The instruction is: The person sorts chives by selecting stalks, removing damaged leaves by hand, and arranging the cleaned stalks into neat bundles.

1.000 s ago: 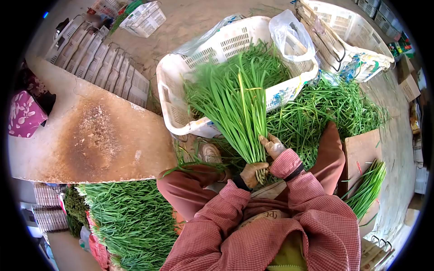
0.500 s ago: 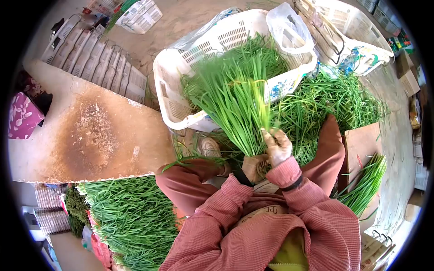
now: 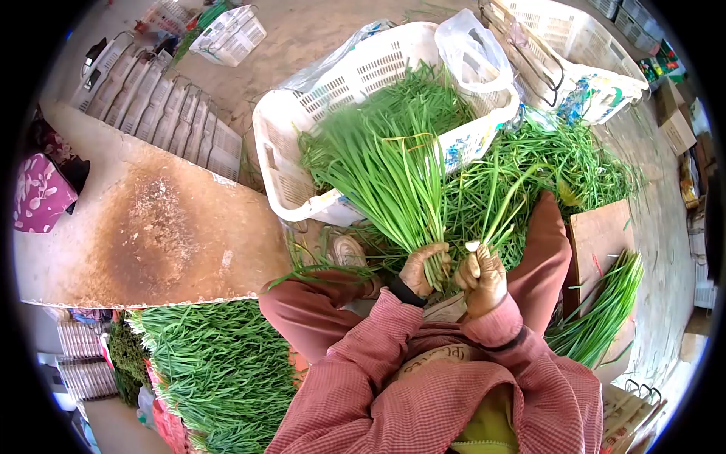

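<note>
A fanned bunch of long, flat green chives (image 3: 389, 178) rises from my left hand (image 3: 425, 268), whose fingers are wrapped round its lower end. The leaf tips spread over the white crate and are partly blurred. Beside it, slightly apart, my right hand (image 3: 482, 280) is closed on a few pale yellow-green chive leaves (image 3: 502, 204) that stick up over the pile. Something small and white shows at its fingertips; I cannot tell what it is. Both hands are above my lap.
A white plastic crate (image 3: 276, 163) with loose greens stands ahead. Loose chive leaves (image 3: 597, 166) are heaped to its right. A tied-looking bundle (image 3: 605, 303) rests on a board at right. Left are a stained board (image 3: 249, 227), stacked crates (image 3: 162, 113) and rows of chives (image 3: 219, 363).
My right hand has come away from the bunch, drawing a few yellowish leaves to the right. The left hand and its bunch have shifted slightly upward.
</note>
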Demonstrator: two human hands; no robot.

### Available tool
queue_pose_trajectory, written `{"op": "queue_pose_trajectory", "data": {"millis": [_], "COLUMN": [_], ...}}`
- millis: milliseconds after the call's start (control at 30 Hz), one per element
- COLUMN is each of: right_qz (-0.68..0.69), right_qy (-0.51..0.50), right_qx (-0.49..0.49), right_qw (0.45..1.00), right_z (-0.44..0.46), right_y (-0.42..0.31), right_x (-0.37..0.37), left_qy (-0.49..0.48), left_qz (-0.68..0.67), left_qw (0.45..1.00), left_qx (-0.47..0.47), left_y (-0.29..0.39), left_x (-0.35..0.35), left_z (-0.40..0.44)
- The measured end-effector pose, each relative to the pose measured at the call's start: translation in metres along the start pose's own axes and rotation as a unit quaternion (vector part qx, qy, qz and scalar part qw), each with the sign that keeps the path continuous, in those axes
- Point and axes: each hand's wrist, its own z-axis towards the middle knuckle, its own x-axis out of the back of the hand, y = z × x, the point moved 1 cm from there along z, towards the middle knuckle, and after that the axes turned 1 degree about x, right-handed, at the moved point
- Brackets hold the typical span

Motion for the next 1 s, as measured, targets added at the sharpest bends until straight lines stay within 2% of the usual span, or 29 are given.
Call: {"op": "queue_pose_trajectory", "data": {"millis": [33,67,100,133,167,200,233,267,300,333,367,400,433,467,500,533,567,600,633,667,700,733,767,800,833,900,967,1000], "right_qz": [0.07,0.094,0.118,0.008,-0.219,-0.352,-0.693,-0.781,-0.701,-0.796,-0.836,-0.874,-0.865,-0.83,-0.791,-0.635,-0.617,-0.478,-0.316,-0.414,-0.591,-0.732,-0.84,-0.89,-0.862,-0.798,-0.784,-0.768], "right_qy": [-0.066,-0.124,-0.313,-0.095,0.01,0.097,0.19,0.113,0.006,-0.009,-0.046,-0.064,-0.064,-0.057,-0.051,-0.034,-0.058,-0.04,-0.02,-0.034,-0.129,-0.129,-0.125,-0.189,-0.229,-0.202,-0.162,-0.121], "right_qx": [-0.088,-0.156,-0.222,-0.079,0.021,0.116,0.206,0.393,0.393,0.304,0.228,0.133,0.1,0.118,0.134,0.224,0.314,0.201,0.082,0.116,0.257,0.136,0.009,-0.028,0.029,0.194,0.116,0.107], "right_qw": [0.991,0.976,0.916,0.992,0.975,0.924,0.664,0.472,0.595,0.523,0.497,0.464,0.487,0.542,0.595,0.739,0.719,0.854,0.945,0.902,0.754,0.655,0.528,0.414,0.452,0.533,0.588,0.62], "right_z": [-0.008,-0.008,0.016,0.01,0.033,0.06,0.077,0.083,0.082,0.074,0.075,0.076,0.083,0.092,0.096,0.089,0.072,0.064,0.059,0.057,0.057,0.059,0.06,0.07,0.081,0.086,0.082,0.076], "right_y": [-0.014,-0.028,-0.042,-0.063,-0.076,-0.076,-0.064,-0.059,-0.049,-0.03,-0.008,0.006,0.018,0.024,0.021,0.019,0.002,-0.002,-0.006,-0.007,-0.012,-0.013,-0.017,-0.01,0.006,0.017,0.01,0.007], "right_x": [-0.002,-0.007,0.012,0.007,0.023,0.04,0.059,0.054,0.019,-0.012,-0.029,-0.042,-0.042,-0.026,-0.019,-0.01,-0.021,-0.014,-0.007,-0.008,-0.013,-0.016,-0.037,-0.038,-0.016,-0.015,-0.015,-0.015], "left_qy": [-0.005,-0.063,-0.064,-0.031,0.002,0.041,0.039,0.077,0.119,0.087,0.035,0.056,0.077,0.017,0.019,0.014,0.01,-0.009,-0.013,0.013,0.04,0.024,0.022,0.003,-0.014,-0.013,-0.035,-0.062], "left_qz": [-0.01,-0.021,-0.021,0.017,0.055,0.072,0.071,0.087,0.101,0.087,0.072,0.059,0.045,0.041,0.041,0.032,0.022,0.008,0.006,0.035,0.065,0.056,0.057,0.046,0.037,0.006,-0.038,-0.075], "left_qw": [1.0,0.998,0.998,0.999,0.998,0.997,0.997,0.993,0.988,0.992,0.997,0.997,0.996,0.999,0.999,0.999,0.999,0.998,0.998,0.998,0.997,0.998,0.998,0.998,0.998,0.999,0.998,0.995], "left_qx": [0.011,0.018,0.021,0.019,0.016,-0.003,-0.005,-0.01,-0.013,-0.039,-0.015,-0.013,-0.012,0.006,0.003,0.019,0.038,0.055,0.058,0.04,0.023,0.034,0.035,0.038,0.039,0.031,0.021,0.016], "left_y": [0.001,0.005,0.009,0.013,0.014,0.011,0.01,0.011,0.01,0.004,0.005,0.005,0.005,0.006,0.01,0.011,0.01,0.015,0.015,0.013,0.011,0.008,0.009,0.011,0.013,0.019,0.017,0.017], "left_x": [0.005,0.006,0.002,-0.006,-0.009,-0.008,-0.012,-0.017,-0.02,-0.014,-0.003,-0.007,-0.009,0.015,0.017,0.02,0.022,0.009,0.003,0.0,-0.001,0.01,0.007,0.003,0.001,0.005,0.005,0.004], "left_z": [0.002,0.003,-0.001,-0.008,-0.014,-0.014,-0.015,-0.016,-0.015,-0.013,-0.016,-0.014,-0.014,-0.01,-0.01,-0.011,-0.013,-0.015,-0.014,-0.014,-0.015,-0.01,-0.011,-0.014,-0.017,-0.021,-0.024,-0.023]}}
